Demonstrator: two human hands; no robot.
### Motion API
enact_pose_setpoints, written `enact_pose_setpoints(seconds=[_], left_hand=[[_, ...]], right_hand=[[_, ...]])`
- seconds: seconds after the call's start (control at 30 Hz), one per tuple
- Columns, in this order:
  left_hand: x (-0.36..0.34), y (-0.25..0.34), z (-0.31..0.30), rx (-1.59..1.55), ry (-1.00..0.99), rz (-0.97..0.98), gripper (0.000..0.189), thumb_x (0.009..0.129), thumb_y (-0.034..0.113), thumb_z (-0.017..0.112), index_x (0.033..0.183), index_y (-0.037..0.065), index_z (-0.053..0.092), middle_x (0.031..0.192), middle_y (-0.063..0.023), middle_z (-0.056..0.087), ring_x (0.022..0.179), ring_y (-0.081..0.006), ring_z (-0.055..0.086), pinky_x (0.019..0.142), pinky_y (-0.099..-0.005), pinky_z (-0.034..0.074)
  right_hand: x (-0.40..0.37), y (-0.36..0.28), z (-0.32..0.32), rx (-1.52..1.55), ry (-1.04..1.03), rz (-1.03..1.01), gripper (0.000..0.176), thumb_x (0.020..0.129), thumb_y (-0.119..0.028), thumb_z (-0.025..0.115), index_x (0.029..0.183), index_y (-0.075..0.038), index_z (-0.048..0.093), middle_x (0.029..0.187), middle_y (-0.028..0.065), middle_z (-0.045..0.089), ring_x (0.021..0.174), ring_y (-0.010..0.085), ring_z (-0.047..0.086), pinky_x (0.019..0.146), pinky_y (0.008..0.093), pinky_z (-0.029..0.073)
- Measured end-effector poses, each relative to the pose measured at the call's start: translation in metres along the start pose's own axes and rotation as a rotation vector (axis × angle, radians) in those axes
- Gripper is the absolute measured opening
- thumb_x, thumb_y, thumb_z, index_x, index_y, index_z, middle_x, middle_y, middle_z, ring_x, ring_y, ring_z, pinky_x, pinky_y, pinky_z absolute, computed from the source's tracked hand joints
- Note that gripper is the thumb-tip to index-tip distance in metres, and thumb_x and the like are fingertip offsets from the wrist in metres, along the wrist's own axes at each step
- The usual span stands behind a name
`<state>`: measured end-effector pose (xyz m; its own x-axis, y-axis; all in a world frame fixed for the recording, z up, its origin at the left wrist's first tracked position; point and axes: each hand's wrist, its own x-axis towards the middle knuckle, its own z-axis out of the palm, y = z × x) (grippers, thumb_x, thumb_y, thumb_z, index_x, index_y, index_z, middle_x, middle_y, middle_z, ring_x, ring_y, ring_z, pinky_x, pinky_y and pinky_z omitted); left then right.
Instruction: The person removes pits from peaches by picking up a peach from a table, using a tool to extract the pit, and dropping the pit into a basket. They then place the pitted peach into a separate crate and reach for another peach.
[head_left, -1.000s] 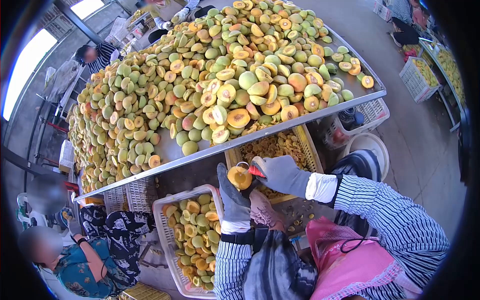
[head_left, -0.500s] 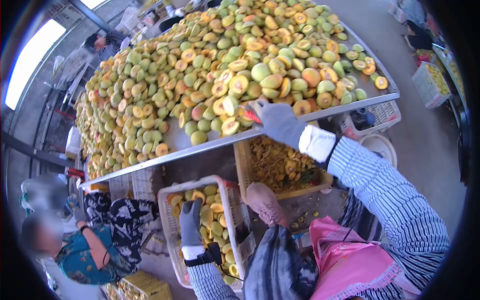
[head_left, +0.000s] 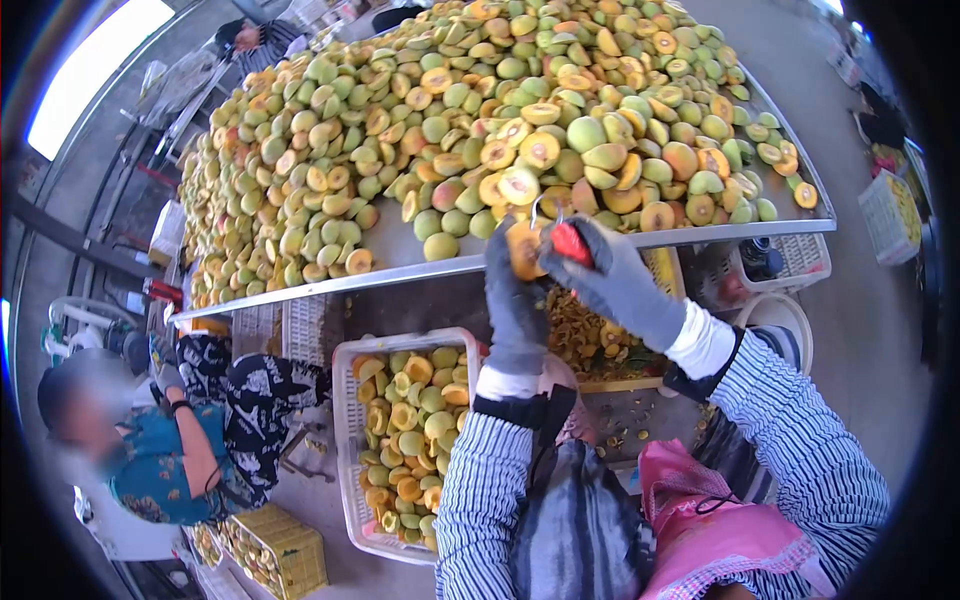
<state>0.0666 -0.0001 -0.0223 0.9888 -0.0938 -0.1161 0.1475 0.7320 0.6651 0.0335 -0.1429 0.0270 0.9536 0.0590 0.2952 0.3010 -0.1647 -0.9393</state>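
Both my hands, in grey gloves, meet just in front of the metal table's near edge (head_left: pixel 400 277). My left hand (head_left: pixel 515 315) grips a halved yellow peach (head_left: pixel 524 250), its cut face showing. Closed around a red-handled pitting tool (head_left: pixel 571 244) is my right hand (head_left: pixel 630 290); the tool's thin curved metal end points up beside the fruit. Behind them a large heap of green-yellow peaches (head_left: pixel 430 130), many cut in half with stones showing, covers the tabletop.
Below left stands a white plastic crate (head_left: pixel 346 440) of hollowed peach halves. A yellow-rimmed bin (head_left: pixel 620 384) holds scraps under my hands. A white bucket (head_left: pixel 800 325) and a basket (head_left: pixel 815 262) are at right. A seated person (head_left: pixel 170 460) is at left.
My left hand has risen from the crate to the table edge and now holds a peach half. My right hand has drawn back from the heap with the pitting tool, meeting it.
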Motion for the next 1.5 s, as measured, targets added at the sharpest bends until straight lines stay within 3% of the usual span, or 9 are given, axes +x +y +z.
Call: enact_pose_setpoints(seconds=[0.2, 0.4, 0.5, 0.67, 0.73, 0.8, 0.9, 1.23, 1.5], left_hand=[[-0.046, 0.007, -0.019, 0.124, -0.017, 0.112, 0.051, 0.104, 0.042, 0.043, 0.135, 0.002, 0.048, 0.128, -0.0169, 0.059, 0.114, -0.0294, 0.061, 0.103, -0.0430, 0.048], [-0.060, 0.000, -0.014, 0.300, 0.141, 0.137, 0.053, 0.105, 0.045, 0.035, 0.128, -0.001, 0.052, 0.118, -0.0192, 0.063, 0.102, -0.0306, 0.065, 0.092, -0.0411, 0.055], [-0.065, -0.002, -0.005, 0.347, 0.202, 0.229, 0.051, 0.105, 0.043, 0.036, 0.122, -0.002, 0.056, 0.108, -0.0169, 0.067, 0.092, -0.0255, 0.067, 0.086, -0.0372, 0.057], [-0.066, -0.002, -0.008, 0.626, 0.177, 0.358, 0.040, 0.102, 0.034, 0.049, 0.108, -0.004, 0.059, 0.100, -0.0146, 0.067, 0.090, -0.0205, 0.065, 0.083, -0.0338, 0.056], [-0.068, 0.000, -0.004, 0.208, 0.260, 0.162, 0.042, 0.103, 0.035, 0.047, 0.110, -0.005, 0.059, 0.101, -0.0146, 0.066, 0.089, -0.0218, 0.065, 0.082, -0.0338, 0.057], [-0.072, 0.003, -0.002, 0.226, 0.229, 0.167, 0.041, 0.102, 0.034, 0.049, 0.112, -0.005, 0.059, 0.101, -0.0146, 0.066, 0.088, -0.0224, 0.066, 0.081, -0.0337, 0.057], [-0.075, -0.002, 0.006, 0.285, 0.227, 0.244, 0.039, 0.101, 0.032, 0.052, 0.114, -0.005, 0.058, 0.101, -0.0143, 0.066, 0.087, -0.0232, 0.066, 0.079, -0.0335, 0.057], [-0.077, 0.004, 0.008, 0.375, 0.290, 0.222, 0.050, 0.104, 0.041, 0.039, 0.112, -0.004, 0.060, 0.099, -0.0148, 0.067, 0.085, -0.0235, 0.066, 0.077, -0.0330, 0.056], [-0.082, 0.005, 0.019, 0.494, 0.294, 0.288, 0.050, 0.105, 0.039, 0.037, 0.108, -0.005, 0.060, 0.097, -0.0137, 0.068, 0.084, -0.0218, 0.067, 0.079, -0.0313, 0.056]], right_hand=[[-0.041, 0.008, 0.008, -0.423, -0.236, 0.008, 0.046, 0.088, -0.047, 0.067, 0.100, -0.003, 0.057, 0.078, 0.0221, 0.064, 0.075, 0.0442, 0.063, 0.064, 0.0485, 0.049], [-0.053, 0.015, 0.021, -0.516, -0.278, 0.100, 0.041, 0.092, -0.044, 0.062, 0.098, -0.003, 0.058, 0.079, 0.0217, 0.066, 0.075, 0.0425, 0.065, 0.065, 0.0482, 0.051], [-0.061, 0.030, 0.028, -0.110, -0.318, 0.123, 0.041, 0.093, -0.042, 0.062, 0.099, -0.002, 0.059, 0.083, 0.0230, 0.066, 0.078, 0.0440, 0.064, 0.068, 0.0476, 0.050], [-0.066, 0.030, 0.021, -0.066, -0.435, 0.210, 0.038, 0.094, -0.040, 0.062, 0.099, -0.002, 0.060, 0.082, 0.0203, 0.066, 0.073, 0.0407, 0.062, 0.067, 0.0442, 0.049], [-0.060, 0.017, 0.018, 0.060, -0.457, 0.240, 0.037, 0.095, -0.038, 0.062, 0.099, -0.002, 0.059, 0.081, 0.0186, 0.065, 0.070, 0.0378, 0.059, 0.067, 0.0412, 0.048], [-0.056, 0.001, 0.011, 0.234, -0.659, 0.648, 0.035, 0.093, -0.036, 0.063, 0.103, -0.003, 0.060, 0.088, 0.0219, 0.067, 0.080, 0.0432, 0.065, 0.068, 0.0467, 0.051], [-0.079, 0.016, 0.036, -0.261, -0.240, 0.193, 0.035, 0.092, -0.032, 0.064, 0.109, -0.002, 0.058, 0.089, 0.0222, 0.067, 0.083, 0.0437, 0.065, 0.070, 0.0461, 0.052], [-0.083, 0.029, 0.039, 0.029, -0.244, 0.231, 0.036, 0.092, -0.032, 0.064, 0.112, -0.002, 0.059, 0.095, 0.0246, 0.067, 0.088, 0.0439, 0.063, 0.077, 0.0447, 0.051], [-0.072, 0.010, 0.016, 0.397, -0.573, 0.544, 0.035, 0.095, -0.031, 0.062, 0.113, 0.000, 0.063, 0.096, 0.0071, 0.069, 0.089, 0.0168, 0.064, 0.080, 0.0332, 0.050]])
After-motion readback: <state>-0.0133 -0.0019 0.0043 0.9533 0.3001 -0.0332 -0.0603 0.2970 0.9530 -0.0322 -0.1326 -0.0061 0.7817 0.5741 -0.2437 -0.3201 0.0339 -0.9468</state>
